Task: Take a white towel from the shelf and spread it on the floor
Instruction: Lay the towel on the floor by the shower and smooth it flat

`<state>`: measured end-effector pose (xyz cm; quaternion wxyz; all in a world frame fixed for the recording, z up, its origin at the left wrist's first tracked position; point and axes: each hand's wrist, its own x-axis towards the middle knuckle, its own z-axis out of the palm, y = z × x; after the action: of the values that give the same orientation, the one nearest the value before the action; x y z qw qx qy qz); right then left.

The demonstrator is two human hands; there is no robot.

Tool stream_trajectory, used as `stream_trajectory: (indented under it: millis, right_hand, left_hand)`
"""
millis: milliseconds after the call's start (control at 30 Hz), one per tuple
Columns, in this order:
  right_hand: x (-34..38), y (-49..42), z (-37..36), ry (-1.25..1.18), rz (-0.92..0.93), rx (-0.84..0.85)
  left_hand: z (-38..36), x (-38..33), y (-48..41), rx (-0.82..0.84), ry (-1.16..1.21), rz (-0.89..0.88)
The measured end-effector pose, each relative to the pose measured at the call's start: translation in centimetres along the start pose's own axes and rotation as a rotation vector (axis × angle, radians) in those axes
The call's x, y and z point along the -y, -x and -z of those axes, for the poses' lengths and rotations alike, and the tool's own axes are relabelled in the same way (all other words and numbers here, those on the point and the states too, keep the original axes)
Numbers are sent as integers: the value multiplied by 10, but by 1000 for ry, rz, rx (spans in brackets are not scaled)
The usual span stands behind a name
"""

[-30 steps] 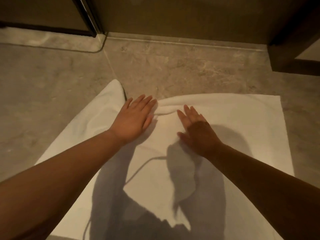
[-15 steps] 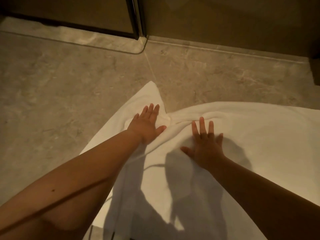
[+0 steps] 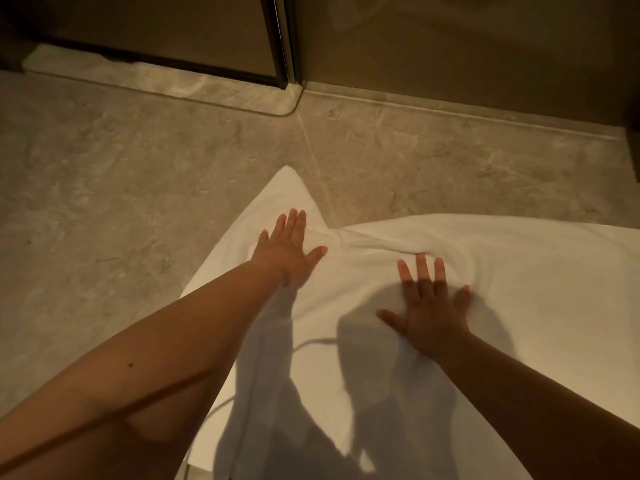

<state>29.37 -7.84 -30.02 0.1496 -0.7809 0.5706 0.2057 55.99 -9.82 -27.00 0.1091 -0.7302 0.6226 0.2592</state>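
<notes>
A white towel (image 3: 526, 289) lies spread on the grey stone floor, running off the right edge of the view. Its far left corner points away from me, and a bunched fold runs between my hands. My left hand (image 3: 285, 249) lies flat on the towel near that corner, fingers straight. My right hand (image 3: 427, 306) presses flat on the towel just below the fold, fingers spread. Shadows of my arms and head fall over the near part of the towel.
Grey marble floor (image 3: 121, 202) stretches to the left and beyond the towel. A dark-framed glass door (image 3: 277, 39) and a wall stand at the back, with a raised stone threshold (image 3: 156, 81) under the door. A thin cable shadow crosses the towel.
Both hands have slid forward and outward over the towel, fingers spreading wider. The view has turned to the left, so the door frame now sits near the middle.
</notes>
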Motion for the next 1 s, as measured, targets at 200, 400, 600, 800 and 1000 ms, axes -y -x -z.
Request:
stream_trajectory:
  millis: [200, 400, 600, 800, 1000]
  right_hand:
    - [-17, 6, 1, 7, 1, 28]
    - [-11, 12, 11, -25, -24, 77]
    - [17, -5, 49, -357, 153, -426]
    - [49, -60, 87, -365, 224, -306]
    - [46, -60, 69, -251, 210, -336]
  left_hand:
    - [-3, 8, -4, 3, -25, 27]
    - [-5, 17, -4, 5, -70, 97]
    - [10, 11, -11, -334, -118, -197]
    - [32, -5, -36, -240, -202, -400]
    - [19, 10, -25, -361, -150, -391]
